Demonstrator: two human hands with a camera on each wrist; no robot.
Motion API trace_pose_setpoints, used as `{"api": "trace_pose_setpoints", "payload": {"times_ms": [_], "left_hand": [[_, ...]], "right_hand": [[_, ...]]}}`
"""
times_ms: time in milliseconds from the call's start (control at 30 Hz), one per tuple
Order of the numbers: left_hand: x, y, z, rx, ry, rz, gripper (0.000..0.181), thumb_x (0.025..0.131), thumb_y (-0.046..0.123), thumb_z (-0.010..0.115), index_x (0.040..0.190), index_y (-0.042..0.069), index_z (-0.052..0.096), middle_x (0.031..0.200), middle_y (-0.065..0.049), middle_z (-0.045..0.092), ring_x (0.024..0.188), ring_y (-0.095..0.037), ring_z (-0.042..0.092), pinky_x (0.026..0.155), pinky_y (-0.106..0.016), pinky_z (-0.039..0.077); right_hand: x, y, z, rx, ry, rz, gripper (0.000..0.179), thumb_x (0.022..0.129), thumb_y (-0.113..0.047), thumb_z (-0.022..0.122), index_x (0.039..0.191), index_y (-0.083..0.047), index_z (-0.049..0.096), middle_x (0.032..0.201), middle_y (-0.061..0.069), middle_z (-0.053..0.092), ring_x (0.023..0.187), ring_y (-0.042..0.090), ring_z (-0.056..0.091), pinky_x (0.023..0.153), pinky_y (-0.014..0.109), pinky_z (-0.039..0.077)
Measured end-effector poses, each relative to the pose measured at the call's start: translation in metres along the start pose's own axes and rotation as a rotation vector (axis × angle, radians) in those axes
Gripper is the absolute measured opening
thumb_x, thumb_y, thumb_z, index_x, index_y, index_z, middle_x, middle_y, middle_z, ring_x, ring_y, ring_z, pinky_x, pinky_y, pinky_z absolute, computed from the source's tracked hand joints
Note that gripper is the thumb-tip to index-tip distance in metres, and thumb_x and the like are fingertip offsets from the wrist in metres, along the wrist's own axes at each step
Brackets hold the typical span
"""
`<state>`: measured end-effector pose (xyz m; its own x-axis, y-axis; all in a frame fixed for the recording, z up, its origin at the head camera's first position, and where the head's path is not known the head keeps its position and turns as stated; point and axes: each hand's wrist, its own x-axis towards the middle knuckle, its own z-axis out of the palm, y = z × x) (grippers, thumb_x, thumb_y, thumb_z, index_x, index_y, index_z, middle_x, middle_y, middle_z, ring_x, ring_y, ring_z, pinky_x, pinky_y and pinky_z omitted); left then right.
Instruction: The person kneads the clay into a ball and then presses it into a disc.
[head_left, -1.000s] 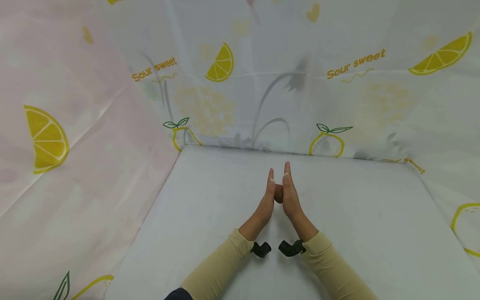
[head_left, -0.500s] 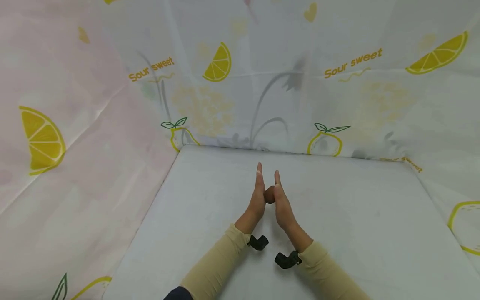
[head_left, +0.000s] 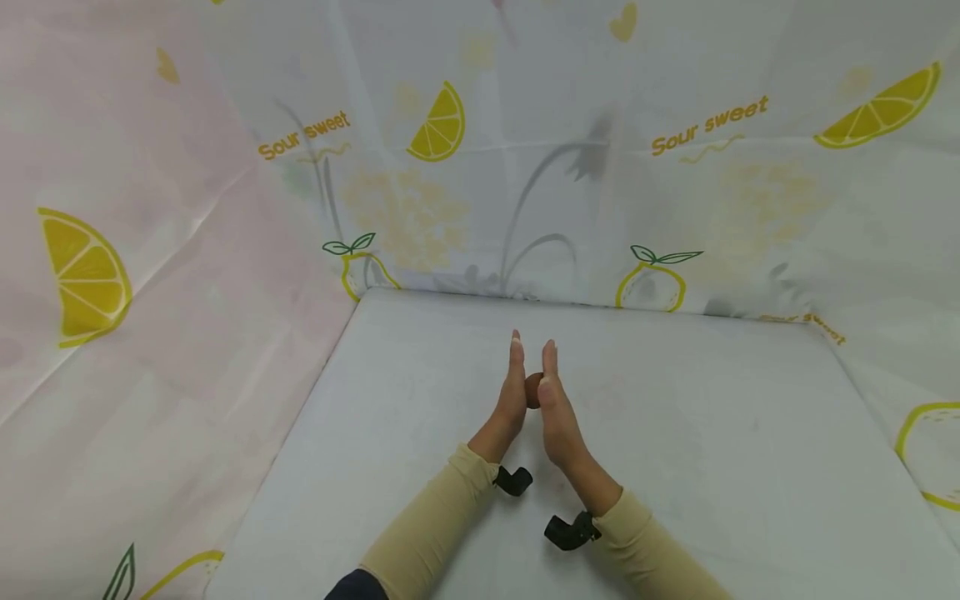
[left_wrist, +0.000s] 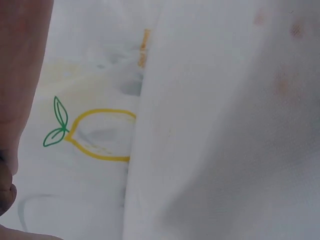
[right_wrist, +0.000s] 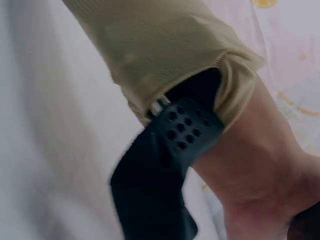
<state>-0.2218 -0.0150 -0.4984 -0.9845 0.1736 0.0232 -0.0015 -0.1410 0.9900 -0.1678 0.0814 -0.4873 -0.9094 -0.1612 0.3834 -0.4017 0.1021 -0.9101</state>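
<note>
A small brown, clay-like ball (head_left: pixel 533 390) sits between my two palms, over the middle of the table. My left hand (head_left: pixel 512 396) lies along its left side with the fingers straight and pointing forward. Against its right side is my right hand (head_left: pixel 561 421), fingers straight too, its palm facing the left one. In the left wrist view, part of the brown ball (left_wrist: pixel 6 190) shows at the left edge, its surface creased. The right wrist view catches only a dark edge of the ball (right_wrist: pixel 306 225) beside the left wrist (right_wrist: pixel 255 155).
The white-covered table (head_left: pixel 735 442) spreads around both arms, with faint reddish-brown marks (left_wrist: pixel 282 85) on it. A printed lemon curtain (head_left: pixel 480 192) hangs behind and at the sides. Black wrist mounts (head_left: pixel 572 532) stick out under the sleeves, close to each other.
The right hand has slid back toward the body against the left, and both hands have shifted left with the ball. The ball looked longer a second ago and looks rounder now.
</note>
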Motion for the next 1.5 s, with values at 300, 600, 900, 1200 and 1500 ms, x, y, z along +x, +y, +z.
{"api": "trace_pose_setpoints", "payload": {"times_ms": [300,600,900,1200,1500], "left_hand": [[-0.007,-0.002,0.004,0.051,-0.110,0.052,0.082,0.104,0.066,0.011,0.164,0.013,-0.006,0.170,-0.002,-0.008,0.155,-0.019,-0.009,0.123,-0.051,-0.003],[-0.010,-0.001,0.005,0.077,-0.227,0.118,0.084,0.104,0.067,0.008,0.162,0.010,-0.011,0.170,-0.007,-0.012,0.154,-0.018,-0.013,0.123,-0.051,-0.004],[-0.012,0.010,0.004,0.049,-0.245,0.211,0.099,0.095,0.081,0.010,0.163,0.011,-0.010,0.170,-0.005,-0.015,0.154,-0.017,-0.015,0.123,-0.051,-0.005],[-0.008,0.013,0.003,0.045,-0.086,0.178,0.083,0.102,0.070,0.010,0.165,0.017,-0.002,0.170,0.002,-0.007,0.155,-0.016,-0.008,0.123,-0.051,-0.002],[-0.005,0.005,0.003,0.028,-0.054,0.115,0.079,0.104,0.067,0.011,0.165,0.019,-0.003,0.170,-0.009,0.001,0.144,-0.028,0.025,0.122,-0.053,0.009]], "right_hand": [[0.017,0.004,-0.011,0.026,0.028,0.048,0.062,0.113,-0.036,0.015,0.161,-0.001,-0.002,0.169,0.010,-0.006,0.155,0.023,-0.007,0.124,0.038,0.000],[0.031,0.010,-0.027,0.041,0.047,0.202,0.063,0.113,-0.040,0.013,0.162,-0.001,0.002,0.170,0.010,-0.001,0.156,0.020,-0.003,0.124,0.044,0.002],[0.025,0.027,-0.029,0.065,0.054,0.264,0.068,0.111,-0.047,0.014,0.162,-0.003,0.005,0.170,0.009,0.001,0.155,0.017,-0.003,0.124,0.043,0.001],[0.005,0.026,-0.009,0.087,0.004,0.101,0.060,0.113,-0.035,0.014,0.163,-0.006,-0.003,0.170,0.008,0.000,0.153,0.018,0.003,0.123,0.049,0.000],[0.000,0.010,0.000,0.066,0.022,-0.012,0.060,0.113,-0.034,0.016,0.163,-0.007,-0.005,0.169,0.008,0.001,0.151,0.022,0.010,0.121,0.034,0.008]]}}
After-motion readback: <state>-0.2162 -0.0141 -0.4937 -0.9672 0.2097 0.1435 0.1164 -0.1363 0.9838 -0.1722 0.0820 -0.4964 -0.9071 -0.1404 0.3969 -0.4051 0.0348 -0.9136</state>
